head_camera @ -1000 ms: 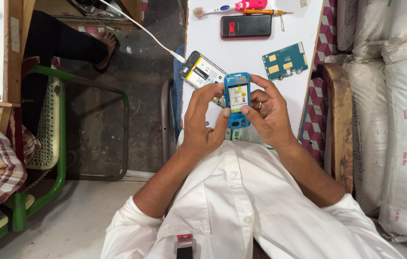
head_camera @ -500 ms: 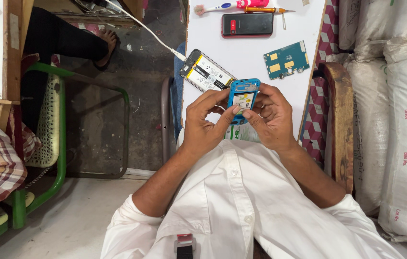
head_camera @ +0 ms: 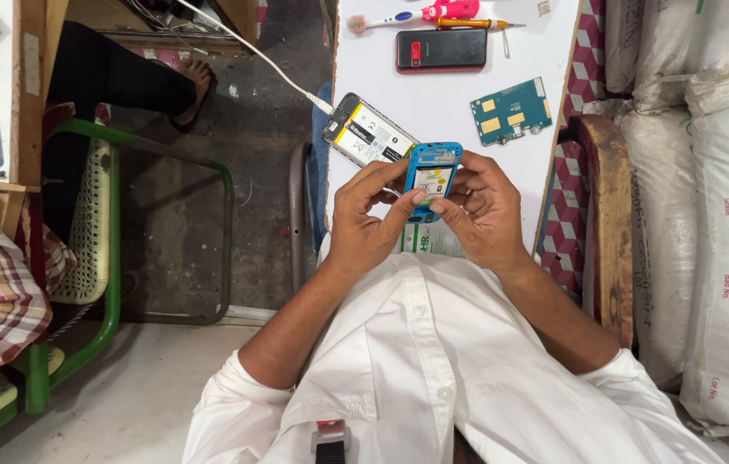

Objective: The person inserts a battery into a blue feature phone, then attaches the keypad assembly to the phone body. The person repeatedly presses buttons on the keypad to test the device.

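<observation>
Both hands grip the small blue phone [head_camera: 431, 182] at frame centre, just above the white tabletop [head_camera: 450, 94]: left hand [head_camera: 366, 225] cradles its side, right hand [head_camera: 483, 210] closes round the other, thumbs meeting on the open back. I'd keep that cradle steady and press evenly with the thumb pads. An opened phone [head_camera: 370, 131] on a cable lies just upper-left, a green circuit board [head_camera: 510, 110] upper-right.
</observation>
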